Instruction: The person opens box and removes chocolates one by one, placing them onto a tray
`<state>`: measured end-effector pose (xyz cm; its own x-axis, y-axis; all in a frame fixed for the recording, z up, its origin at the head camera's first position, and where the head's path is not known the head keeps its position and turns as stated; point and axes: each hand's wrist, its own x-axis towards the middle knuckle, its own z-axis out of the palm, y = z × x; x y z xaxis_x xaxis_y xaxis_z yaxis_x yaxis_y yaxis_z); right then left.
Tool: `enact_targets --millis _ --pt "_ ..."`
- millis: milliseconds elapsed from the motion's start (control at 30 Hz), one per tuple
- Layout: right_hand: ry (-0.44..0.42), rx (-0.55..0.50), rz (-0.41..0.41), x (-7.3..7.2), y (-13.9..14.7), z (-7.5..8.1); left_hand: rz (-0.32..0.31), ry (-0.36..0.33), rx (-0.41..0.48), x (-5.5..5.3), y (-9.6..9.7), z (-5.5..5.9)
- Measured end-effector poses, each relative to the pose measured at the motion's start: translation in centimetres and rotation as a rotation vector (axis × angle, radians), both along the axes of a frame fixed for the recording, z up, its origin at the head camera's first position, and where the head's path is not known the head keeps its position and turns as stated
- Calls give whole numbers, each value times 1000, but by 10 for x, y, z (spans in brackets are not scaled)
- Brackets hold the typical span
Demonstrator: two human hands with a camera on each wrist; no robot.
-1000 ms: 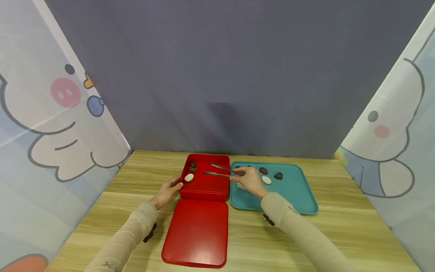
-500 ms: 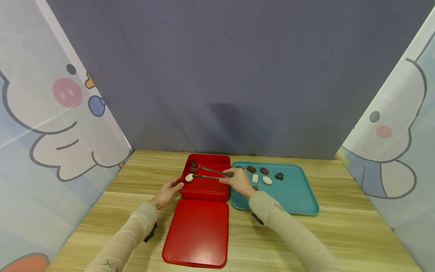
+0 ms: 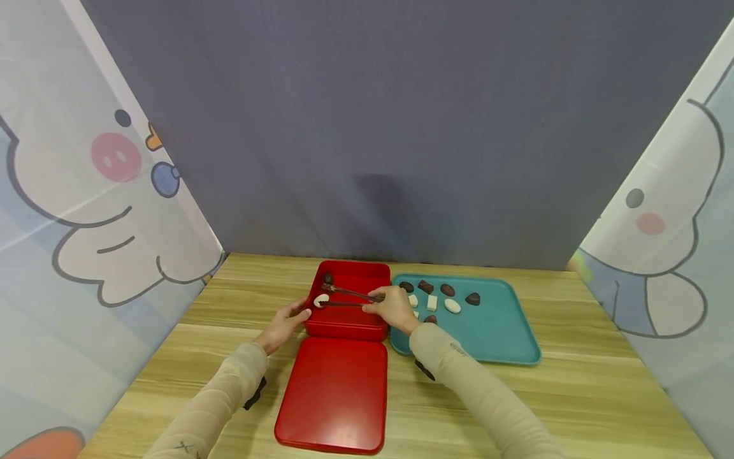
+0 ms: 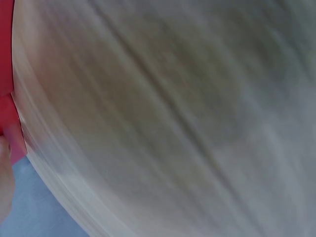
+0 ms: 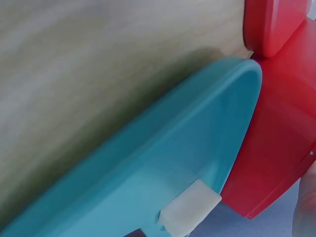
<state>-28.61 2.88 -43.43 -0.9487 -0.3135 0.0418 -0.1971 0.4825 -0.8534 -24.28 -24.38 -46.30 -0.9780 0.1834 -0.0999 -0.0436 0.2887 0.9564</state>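
My right hand [image 3: 395, 308] holds metal tongs [image 3: 352, 293] by their back end, with the two arms spread apart. Its tips reach into the left part of the red box [image 3: 364, 330]. The lower tip overlaps a white oval chocolate [image 3: 318, 298], and the upper tip covers a brown square piece. Whether the tongs touch either is too small to tell. Behind them sits a dark round chocolate [image 3: 328, 278]. My left hand [image 3: 282, 326] grips the box's left wall near the front corner, thumb at the rim. In the left wrist view only a finger [image 4: 5, 180] shows.
Right of the box, a teal tray [image 3: 493, 335] carries several dark and white chocolates, among them a white block [image 5: 190, 207]. The flat red lid [image 3: 332, 395] lies in front of the box on the wooden table [image 3: 436, 408]. A grey curtain [image 3: 367, 127] hangs behind.
My right hand has moved left with the tongs, from the box's right side to the chocolates on its left, uncovering more of the tray. The left hand has stayed at the box wall.
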Motion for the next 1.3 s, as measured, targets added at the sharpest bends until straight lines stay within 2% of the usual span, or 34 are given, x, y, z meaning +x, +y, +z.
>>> enact_targets --millis 233,467,667,900,1133,1233,1300 --pt "-13 40 4 -5 -7 -1 -16 -12 8 0 0 -1" --pt "19 94 -9 -8 -14 -3 -9 -10 -6 2 3 1" --pt "41 98 -7 -8 -20 -2 -11 -1 -3 1 2 0" --pt "18 101 -2 -10 -25 -3 -45 89 -47 4 -1 1" --pt "86 112 -6 -11 -28 -5 -19 -16 -13 3 2 6" --pt "94 114 -11 -11 -28 -6 -5 -26 -9 3 3 7" --pt "96 112 -13 -11 -28 -7 0 -13 -17 2 2 3"
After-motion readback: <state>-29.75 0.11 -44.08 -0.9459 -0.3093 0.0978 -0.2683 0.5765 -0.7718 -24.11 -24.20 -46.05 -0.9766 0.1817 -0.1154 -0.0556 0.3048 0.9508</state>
